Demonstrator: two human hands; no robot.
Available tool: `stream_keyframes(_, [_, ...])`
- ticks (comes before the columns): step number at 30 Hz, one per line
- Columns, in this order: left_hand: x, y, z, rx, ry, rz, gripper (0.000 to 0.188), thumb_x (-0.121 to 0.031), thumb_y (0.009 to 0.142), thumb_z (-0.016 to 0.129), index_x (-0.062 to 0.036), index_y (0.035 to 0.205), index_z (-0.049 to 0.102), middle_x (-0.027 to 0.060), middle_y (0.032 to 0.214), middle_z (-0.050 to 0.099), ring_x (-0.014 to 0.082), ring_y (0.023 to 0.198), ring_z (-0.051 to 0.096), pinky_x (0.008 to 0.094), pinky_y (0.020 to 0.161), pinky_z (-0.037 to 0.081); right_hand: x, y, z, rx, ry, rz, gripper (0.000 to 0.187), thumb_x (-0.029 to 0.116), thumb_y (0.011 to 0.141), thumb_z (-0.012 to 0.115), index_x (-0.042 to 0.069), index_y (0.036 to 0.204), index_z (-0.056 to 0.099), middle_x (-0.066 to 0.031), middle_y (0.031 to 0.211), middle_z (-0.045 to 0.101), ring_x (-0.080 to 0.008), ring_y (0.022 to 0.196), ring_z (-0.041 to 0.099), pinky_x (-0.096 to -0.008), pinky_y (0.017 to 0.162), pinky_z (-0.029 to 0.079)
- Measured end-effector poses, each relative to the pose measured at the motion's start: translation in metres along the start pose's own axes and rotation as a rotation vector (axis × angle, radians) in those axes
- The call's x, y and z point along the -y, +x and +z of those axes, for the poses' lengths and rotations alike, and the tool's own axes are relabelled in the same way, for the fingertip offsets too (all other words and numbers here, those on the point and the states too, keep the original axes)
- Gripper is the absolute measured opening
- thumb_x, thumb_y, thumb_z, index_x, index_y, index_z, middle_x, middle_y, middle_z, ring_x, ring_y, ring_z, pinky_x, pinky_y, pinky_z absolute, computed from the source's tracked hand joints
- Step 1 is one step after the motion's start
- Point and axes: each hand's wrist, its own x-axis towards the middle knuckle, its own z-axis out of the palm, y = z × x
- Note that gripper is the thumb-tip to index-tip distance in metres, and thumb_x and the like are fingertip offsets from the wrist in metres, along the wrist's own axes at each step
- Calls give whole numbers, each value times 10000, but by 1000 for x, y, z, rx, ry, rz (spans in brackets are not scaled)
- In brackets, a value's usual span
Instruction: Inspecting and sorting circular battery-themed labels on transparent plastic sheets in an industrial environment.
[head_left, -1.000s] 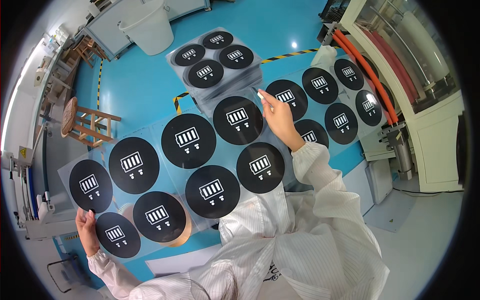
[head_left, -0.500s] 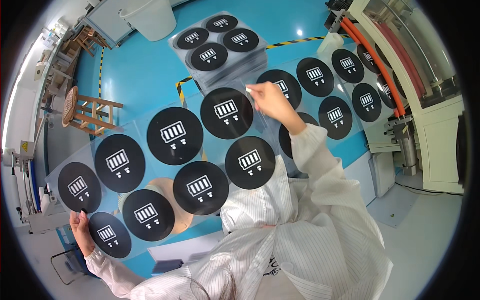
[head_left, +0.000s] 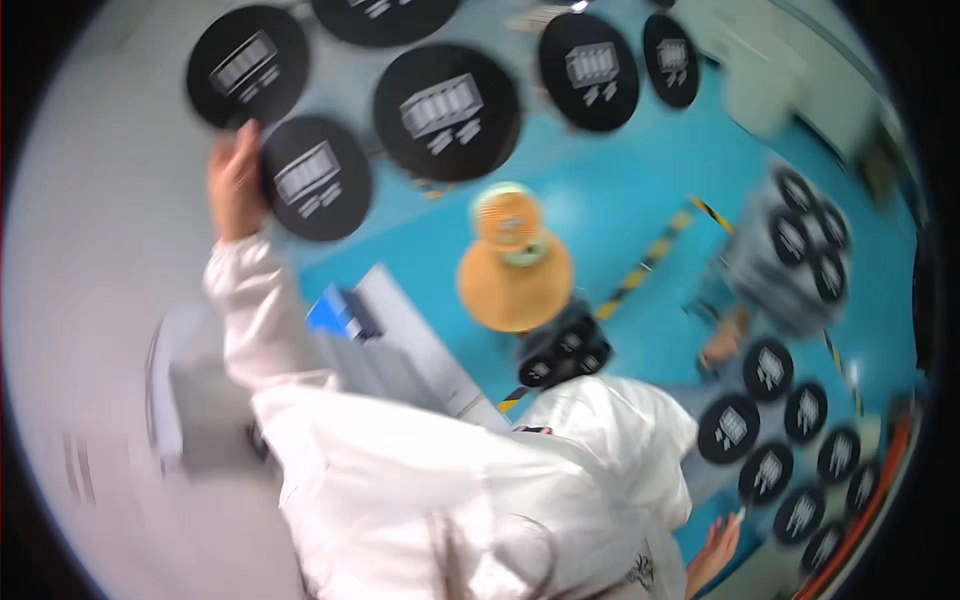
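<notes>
Left fingers (head_left: 243,150), ten o'clock, grip printed film (head_left: 447,112), likely floppy, best edge-held; right fingers (head_left: 722,538), near five, pinch a white piece (head_left: 741,514).

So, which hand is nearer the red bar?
Right. The right hand is left of the red bar, near its lower end; the left hand is across the picture, upper left.
</notes>
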Motion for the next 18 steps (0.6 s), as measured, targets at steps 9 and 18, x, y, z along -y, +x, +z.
stream_keyframes(9, [-67,-102,-139,-621,-65,422,291,10,898,523,-4,1181,461,144,1063,584,238,891,621,349,806,538,-25,134,68,15,-362,-1000,527,277,958,419,-111,1313,383,-287,1108,564,-369,888,600,-397,781,485])
stream_keyframes(18, [-86,-166,-266,-1353,306,499,118,-44,825,587,69,830,550,118,746,577,200,627,595,312,512,496,-36,168,82,-47,-525,-1175,454,254,955,444,-91,1248,475,-249,1059,604,-336,858,620,-353,757,509])
